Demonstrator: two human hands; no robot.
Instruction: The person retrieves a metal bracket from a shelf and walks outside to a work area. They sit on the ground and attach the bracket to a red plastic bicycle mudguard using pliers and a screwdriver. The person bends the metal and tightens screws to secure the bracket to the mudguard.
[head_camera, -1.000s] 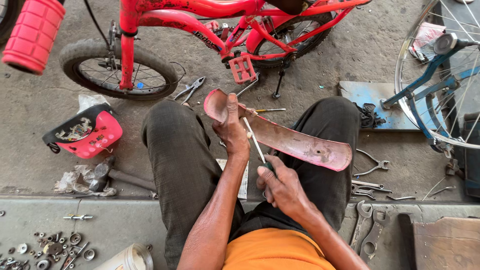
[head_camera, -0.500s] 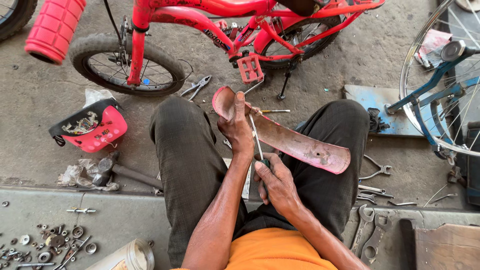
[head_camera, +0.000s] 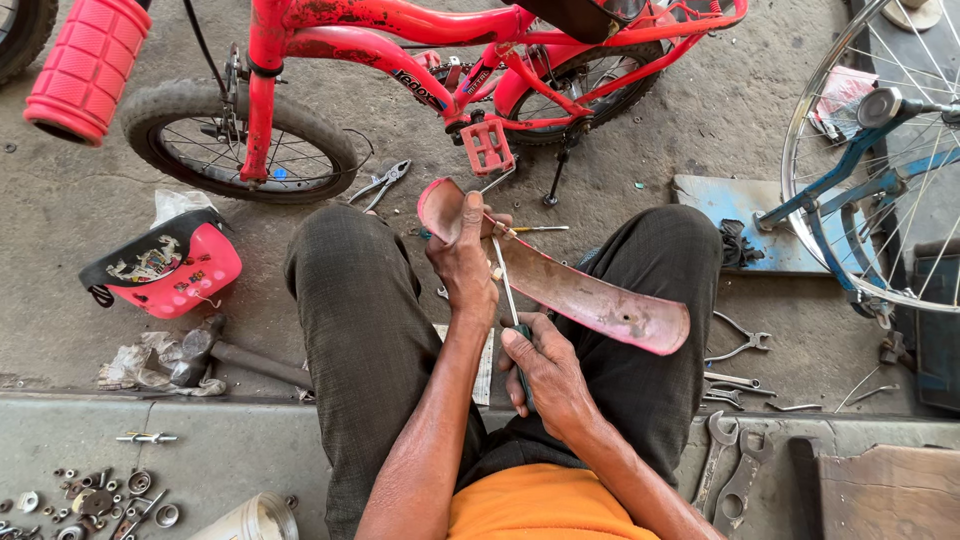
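Observation:
I sit with my knees apart and a curved pink-red bicycle mudguard (head_camera: 600, 300) lying across my lap. My left hand (head_camera: 462, 258) grips its upper left end, thumb pressed on the rim. My right hand (head_camera: 540, 372) is closed around the green handle of a screwdriver (head_camera: 505, 282). Its thin metal shaft points up to the mudguard, right beside my left hand. A small red children's bicycle (head_camera: 400, 60) stands just beyond my knees, one pedal close to the mudguard's tip.
A pink bicycle basket (head_camera: 170, 268) and a hammer (head_camera: 235, 355) lie at left. Pliers (head_camera: 380, 183) rest near the front wheel. Spanners (head_camera: 730, 470) and more pliers (head_camera: 740, 345) lie at right, near a blue bicycle's wheel (head_camera: 880, 170). Several nuts and washers (head_camera: 90, 500) are scattered bottom left.
The view has shifted slightly. My left hand still holds the mudguard's end, and my right hand has kept the screwdriver against it, moving only a little.

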